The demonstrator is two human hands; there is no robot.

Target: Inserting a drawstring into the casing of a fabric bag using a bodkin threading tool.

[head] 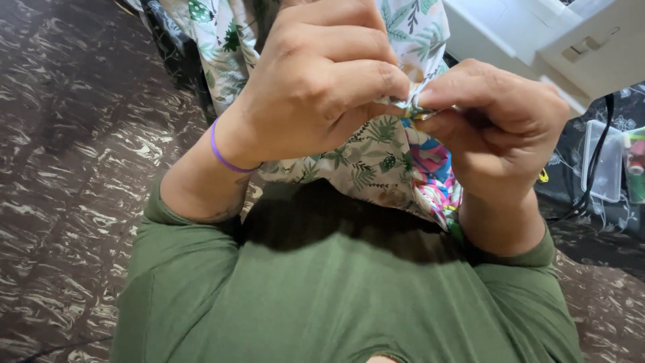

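Observation:
My left hand point(316, 81) and my right hand point(500, 128) are held up close in front of my chest, fingertips meeting. Both pinch a small folded corner of a printed fabric point(376, 158), white with green leaves and a patch of pink and blue flowers. The cloth hangs down between my wrists and runs up behind my left hand. A purple band point(222, 156) circles my left wrist. My green shirt point(336, 296) fills the lower part of the view.
A white sewing machine point(571, 40) stands at the upper right. Beside it lie a clear plastic box point(605, 161) and a black cable point(594, 168) on a dark patterned cloth. The dark marbled floor point(67, 168) spreads to the left.

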